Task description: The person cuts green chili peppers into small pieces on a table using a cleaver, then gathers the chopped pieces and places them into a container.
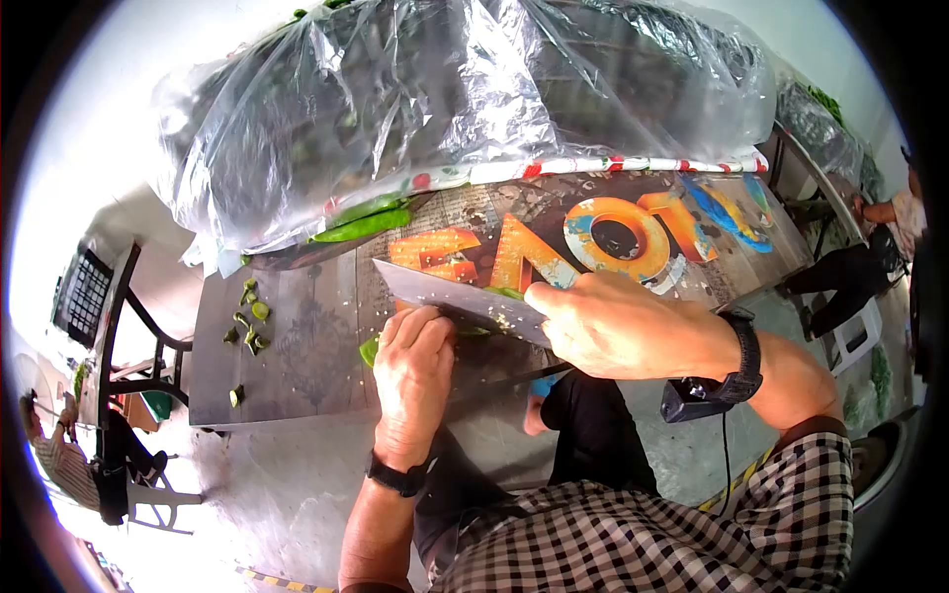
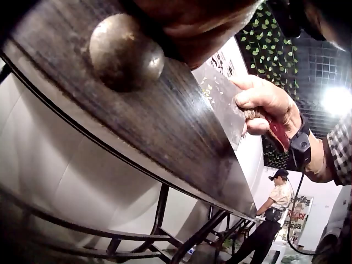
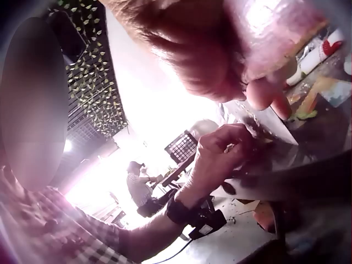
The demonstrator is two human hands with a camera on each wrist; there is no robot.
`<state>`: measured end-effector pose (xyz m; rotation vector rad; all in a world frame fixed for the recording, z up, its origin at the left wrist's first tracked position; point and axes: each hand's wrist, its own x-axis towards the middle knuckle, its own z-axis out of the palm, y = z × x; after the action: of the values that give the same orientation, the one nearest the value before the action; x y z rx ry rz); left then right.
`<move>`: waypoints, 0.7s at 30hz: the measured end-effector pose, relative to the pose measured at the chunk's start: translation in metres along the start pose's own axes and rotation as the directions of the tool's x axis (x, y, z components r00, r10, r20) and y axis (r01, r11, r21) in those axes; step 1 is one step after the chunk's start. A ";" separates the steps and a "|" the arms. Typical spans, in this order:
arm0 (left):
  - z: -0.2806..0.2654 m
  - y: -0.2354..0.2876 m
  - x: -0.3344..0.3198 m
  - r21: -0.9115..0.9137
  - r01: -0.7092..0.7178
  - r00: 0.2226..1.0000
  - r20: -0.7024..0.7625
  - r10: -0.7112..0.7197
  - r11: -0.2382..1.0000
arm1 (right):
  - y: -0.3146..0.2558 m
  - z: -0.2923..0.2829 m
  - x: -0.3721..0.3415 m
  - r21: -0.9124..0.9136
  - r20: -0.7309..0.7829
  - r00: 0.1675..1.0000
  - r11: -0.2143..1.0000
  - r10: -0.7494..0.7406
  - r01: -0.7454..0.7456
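My right hand [image 1: 633,324] grips a cleaver [image 1: 425,285], its broad blade flecked with pale seeds and pointing left over the table. In the left wrist view, the cleaver's handle shows reddish below the right hand [image 2: 267,102]. Close to the blade's edge, my left hand [image 1: 413,361] has its fingers curled down on a green pepper [image 1: 370,351], mostly hidden under them. Long whole green peppers [image 1: 364,226] lie beyond, by the plastic. Several cut green stem ends [image 1: 259,310] are scattered on the table's left side.
A large heap under clear plastic [image 1: 465,89] runs along the back of the wooden table [image 1: 297,366]. A round metal knob [image 2: 125,52] shows on the wood in the left wrist view. People sit at tables left [image 1: 74,455] and right [image 1: 870,252].
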<state>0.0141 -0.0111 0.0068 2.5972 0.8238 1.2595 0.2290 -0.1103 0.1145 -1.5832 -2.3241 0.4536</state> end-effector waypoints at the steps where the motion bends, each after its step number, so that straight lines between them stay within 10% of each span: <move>1: 0.000 0.000 0.000 -0.003 0.003 1.000 0.003 -0.003 1.000 | -0.001 -0.001 0.000 0.000 -0.003 1.000 1.000 0.012 -0.012; 21: -0.001 -0.001 -0.001 -0.035 0.019 1.000 -0.003 -0.019 0.999 | -0.009 -0.017 -0.001 -0.012 0.096 0.988 0.992 0.125 -0.124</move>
<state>0.0127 -0.0110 0.0067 2.5550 0.8175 1.2619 0.2285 -0.1124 0.1336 -1.7533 -2.3062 0.5641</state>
